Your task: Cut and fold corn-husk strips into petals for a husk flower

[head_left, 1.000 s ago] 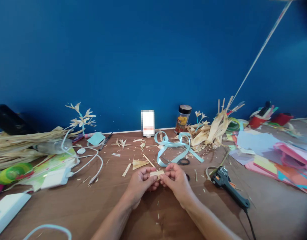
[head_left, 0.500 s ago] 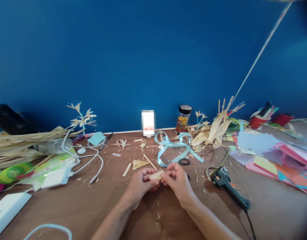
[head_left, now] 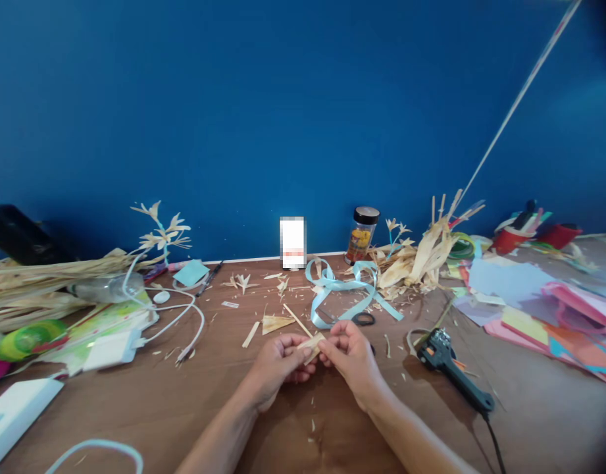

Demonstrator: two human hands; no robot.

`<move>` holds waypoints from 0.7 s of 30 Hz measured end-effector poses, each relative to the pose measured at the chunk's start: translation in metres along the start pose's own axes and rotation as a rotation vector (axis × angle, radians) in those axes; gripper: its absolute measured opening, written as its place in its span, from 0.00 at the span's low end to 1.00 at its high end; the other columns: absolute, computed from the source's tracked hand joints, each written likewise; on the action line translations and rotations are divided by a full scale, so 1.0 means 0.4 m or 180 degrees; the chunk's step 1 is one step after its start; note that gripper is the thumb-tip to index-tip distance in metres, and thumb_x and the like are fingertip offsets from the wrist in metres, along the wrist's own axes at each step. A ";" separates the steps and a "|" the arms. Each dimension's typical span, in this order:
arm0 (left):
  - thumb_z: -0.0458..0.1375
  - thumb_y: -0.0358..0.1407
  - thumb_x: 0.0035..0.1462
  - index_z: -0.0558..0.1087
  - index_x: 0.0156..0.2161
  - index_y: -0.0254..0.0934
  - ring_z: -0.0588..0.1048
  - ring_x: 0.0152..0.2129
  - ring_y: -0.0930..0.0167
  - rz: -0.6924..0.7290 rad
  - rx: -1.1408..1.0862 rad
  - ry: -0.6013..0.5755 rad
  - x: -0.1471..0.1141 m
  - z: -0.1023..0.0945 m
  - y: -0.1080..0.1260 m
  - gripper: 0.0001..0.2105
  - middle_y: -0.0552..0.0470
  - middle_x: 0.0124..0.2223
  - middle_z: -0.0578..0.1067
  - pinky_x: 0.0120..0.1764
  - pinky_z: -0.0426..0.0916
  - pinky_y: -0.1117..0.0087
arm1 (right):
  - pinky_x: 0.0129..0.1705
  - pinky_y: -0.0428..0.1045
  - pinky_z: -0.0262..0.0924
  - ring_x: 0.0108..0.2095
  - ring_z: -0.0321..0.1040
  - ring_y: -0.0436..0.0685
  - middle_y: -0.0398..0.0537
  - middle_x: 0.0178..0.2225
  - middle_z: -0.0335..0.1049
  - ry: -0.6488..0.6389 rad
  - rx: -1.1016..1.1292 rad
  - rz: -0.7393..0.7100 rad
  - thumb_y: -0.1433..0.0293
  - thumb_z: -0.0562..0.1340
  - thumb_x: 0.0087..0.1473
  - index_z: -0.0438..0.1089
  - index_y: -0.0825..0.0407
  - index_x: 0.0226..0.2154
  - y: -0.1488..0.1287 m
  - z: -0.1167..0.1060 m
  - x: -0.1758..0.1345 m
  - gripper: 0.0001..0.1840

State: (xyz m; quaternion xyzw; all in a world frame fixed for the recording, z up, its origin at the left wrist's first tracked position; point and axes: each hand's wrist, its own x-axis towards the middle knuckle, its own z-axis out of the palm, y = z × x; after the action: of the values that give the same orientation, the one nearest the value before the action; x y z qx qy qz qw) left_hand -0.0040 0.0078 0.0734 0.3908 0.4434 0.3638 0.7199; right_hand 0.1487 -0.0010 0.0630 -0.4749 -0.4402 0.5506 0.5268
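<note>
A small pale piece of dried corn husk [head_left: 312, 343] is pinched between both hands at the front middle of the table. My left hand [head_left: 279, 363] grips its left end between thumb and fingers. On its right end, my right hand [head_left: 351, 355] closes thumb and fingertips. Just beyond the hands lie a husk triangle [head_left: 276, 324], a short husk strip [head_left: 251, 334] and a thin stick-like strip [head_left: 297, 320]. A looped light-blue ribbon [head_left: 327, 286] is spread behind my right hand, with dark scissors handles [head_left: 364, 319] partly showing near it.
A black glue gun [head_left: 453, 368] lies right of my right arm. Husk bundles [head_left: 433, 253], a black-lidded jar [head_left: 362, 234] and coloured papers [head_left: 510, 283] stand or lie behind and right. White cables [head_left: 197, 316], a husk-flower stem [head_left: 164, 234] and a white box [head_left: 21, 415] are left.
The husk piece has turned slightly between the fingers, and my left thumb has shifted a little leftward and up along it. Both hands stay in nearly the same place.
</note>
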 end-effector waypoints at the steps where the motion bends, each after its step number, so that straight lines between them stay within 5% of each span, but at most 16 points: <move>1: 0.62 0.39 0.41 0.70 0.33 0.32 0.73 0.22 0.75 0.0002 -0.0002 -0.0054 0.000 -0.001 -0.003 0.14 0.47 0.31 0.76 0.25 0.67 0.77 | 0.23 0.44 0.59 0.20 0.66 0.49 0.37 0.18 0.67 -0.0004 -0.0013 -0.0003 0.63 0.64 0.42 0.55 0.51 0.30 0.000 0.001 0.000 0.17; 15: 0.65 0.32 0.36 0.67 0.30 0.31 0.72 0.20 0.75 0.0040 0.0064 -0.0071 -0.004 0.006 -0.005 0.14 0.51 0.24 0.74 0.26 0.66 0.75 | 0.24 0.43 0.57 0.20 0.64 0.47 0.36 0.19 0.67 0.0012 0.0152 -0.0022 0.65 0.64 0.43 0.56 0.50 0.31 0.001 0.001 -0.001 0.16; 21: 0.64 0.33 0.39 0.67 0.30 0.31 0.71 0.20 0.77 0.0170 0.0059 -0.0022 -0.003 0.001 -0.010 0.13 0.53 0.23 0.74 0.25 0.65 0.77 | 0.27 0.43 0.57 0.22 0.64 0.47 0.36 0.20 0.67 -0.0300 0.0204 0.0081 0.68 0.64 0.42 0.56 0.51 0.33 -0.006 0.004 -0.004 0.17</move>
State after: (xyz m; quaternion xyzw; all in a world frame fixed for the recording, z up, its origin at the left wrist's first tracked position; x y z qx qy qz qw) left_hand -0.0033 0.0049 0.0702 0.4104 0.4337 0.3773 0.7079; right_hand 0.1475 -0.0025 0.0658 -0.4369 -0.4407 0.5928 0.5133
